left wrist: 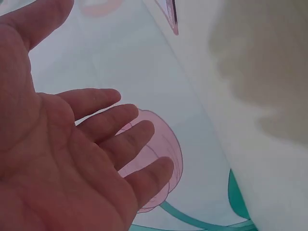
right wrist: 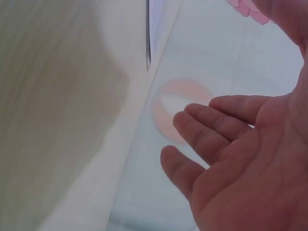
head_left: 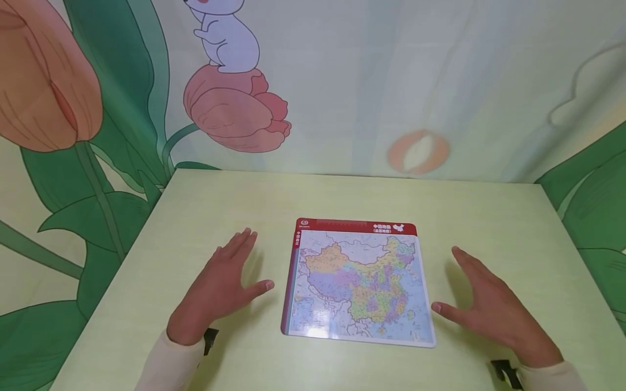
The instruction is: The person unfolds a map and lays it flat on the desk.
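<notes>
Tabletop map board (head_left: 358,282) between open hands

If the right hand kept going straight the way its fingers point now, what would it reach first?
The right hand, open beside the map board, points toward the table's far edge. Nothing lies in that line on the tabletop, so it would probably meet the painted wall behind, though depth is hard to judge.
</notes>
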